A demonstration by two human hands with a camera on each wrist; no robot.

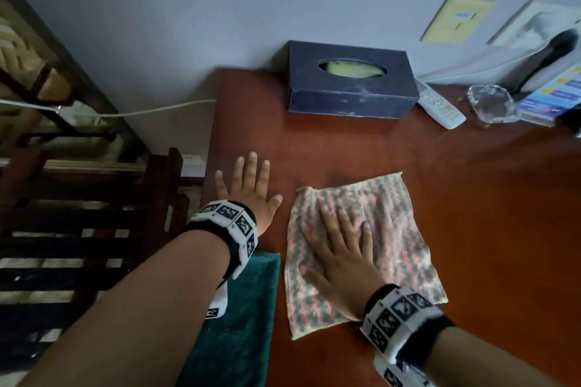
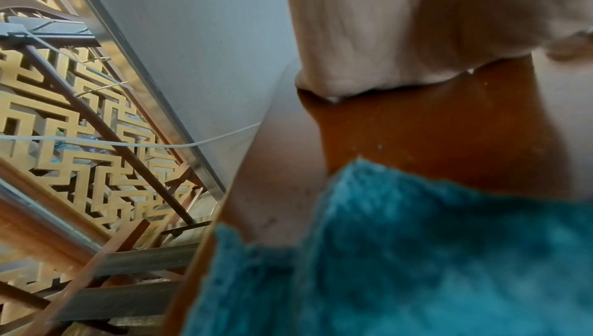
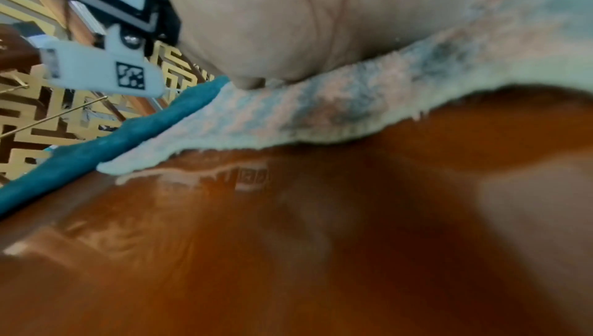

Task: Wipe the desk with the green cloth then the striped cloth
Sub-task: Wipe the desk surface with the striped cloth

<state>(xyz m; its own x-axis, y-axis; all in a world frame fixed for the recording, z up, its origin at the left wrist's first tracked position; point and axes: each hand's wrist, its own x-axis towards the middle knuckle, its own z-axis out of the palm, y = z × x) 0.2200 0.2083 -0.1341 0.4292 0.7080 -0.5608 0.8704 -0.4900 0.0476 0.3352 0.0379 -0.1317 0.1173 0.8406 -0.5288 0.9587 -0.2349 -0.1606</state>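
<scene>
The striped pink-and-grey cloth (image 1: 396, 248) lies spread on the reddish-brown desk (image 1: 471, 214). My right hand (image 1: 339, 245) presses flat on its left half, fingers straight and spread. The green cloth (image 1: 239, 333) lies at the desk's near left edge, partly under my left forearm. My left hand (image 1: 251, 188) rests flat on the bare desk beyond it, fingers spread, holding nothing. In the left wrist view the green cloth (image 2: 417, 252) fills the bottom and my palm (image 2: 417, 24) sits above the wood. The right wrist view shows the striped cloth's (image 3: 320, 105) edge under my palm.
A dark blue tissue box (image 1: 349, 85) stands at the back of the desk by the wall. A white remote (image 1: 440, 107), a glass ashtray (image 1: 492, 104) and leaflets (image 1: 550, 97) lie at the back right. A dark wooden slatted frame (image 1: 78, 229) stands left of the desk edge.
</scene>
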